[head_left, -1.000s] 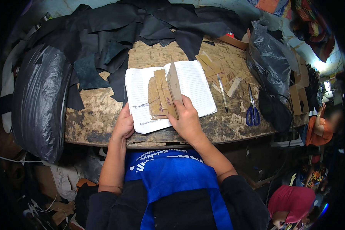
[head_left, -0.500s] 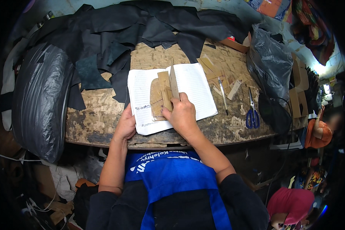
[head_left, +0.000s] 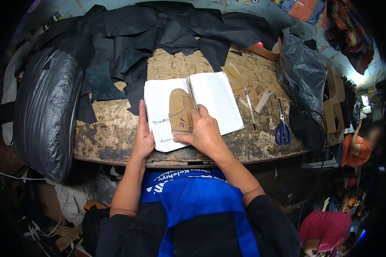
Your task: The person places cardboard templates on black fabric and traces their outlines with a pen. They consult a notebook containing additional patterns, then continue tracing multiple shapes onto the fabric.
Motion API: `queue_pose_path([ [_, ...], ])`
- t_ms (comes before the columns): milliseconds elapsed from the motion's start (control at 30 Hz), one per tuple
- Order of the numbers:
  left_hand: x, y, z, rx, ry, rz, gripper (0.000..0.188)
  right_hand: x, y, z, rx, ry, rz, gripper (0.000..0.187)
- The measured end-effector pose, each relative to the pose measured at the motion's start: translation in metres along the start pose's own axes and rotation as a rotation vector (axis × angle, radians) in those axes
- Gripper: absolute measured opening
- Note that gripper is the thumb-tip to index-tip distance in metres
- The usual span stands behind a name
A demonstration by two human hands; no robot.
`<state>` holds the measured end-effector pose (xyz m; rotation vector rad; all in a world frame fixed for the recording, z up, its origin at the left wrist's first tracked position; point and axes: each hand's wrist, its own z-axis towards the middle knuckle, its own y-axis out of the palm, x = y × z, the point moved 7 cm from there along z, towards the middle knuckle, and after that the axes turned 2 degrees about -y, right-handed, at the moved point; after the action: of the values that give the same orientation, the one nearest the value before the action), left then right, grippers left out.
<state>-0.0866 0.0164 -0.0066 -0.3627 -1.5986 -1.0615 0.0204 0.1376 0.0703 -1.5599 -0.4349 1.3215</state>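
Grip of R hand (head_left: 205, 133) clamped w/ thumb low on flat brown round-topped cardboard pattern (head_left: 178, 109), over L page of spread white ruled notebook (head_left: 216, 94); forearm slants inward. L hand (head_left: 142, 144) unclenched, fingers straight, alongside notebook's L edge. Blue-handled scissors (head_left: 282, 129) well to R.

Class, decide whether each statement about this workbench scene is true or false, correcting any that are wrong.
1. The notebook lies open on the table. True.
2. The pen lies between the notebook and the scissors. True.
3. The scissors have red handles. False: they are blue.
4. The right hand is on brown template pieces. True.
5. The left hand holds the pen. False: it is at the notebook's left edge.
6. The notebook's left page bears no writing. False: handwriting shows there.
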Motion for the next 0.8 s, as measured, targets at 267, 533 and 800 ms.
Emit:
queue_pose_path([
  [267,-0.005,-0.003,-0.001,0.044,0.027,-0.008,0.074,0.006,0.0,-0.001,-0.002,-0.038,0.052,0.072],
  [533,-0.018,-0.018,-0.002,0.058,-0.169,-0.141,0.059,0.009,-0.009,-0.007,0.169,-0.1,0.218,0.053],
  [800,-0.004,-0.004,-0.003,0.073,-0.084,0.177,0.074,0.008,-0.004,-0.009,0.288,-0.077,0.097,0.062],
])
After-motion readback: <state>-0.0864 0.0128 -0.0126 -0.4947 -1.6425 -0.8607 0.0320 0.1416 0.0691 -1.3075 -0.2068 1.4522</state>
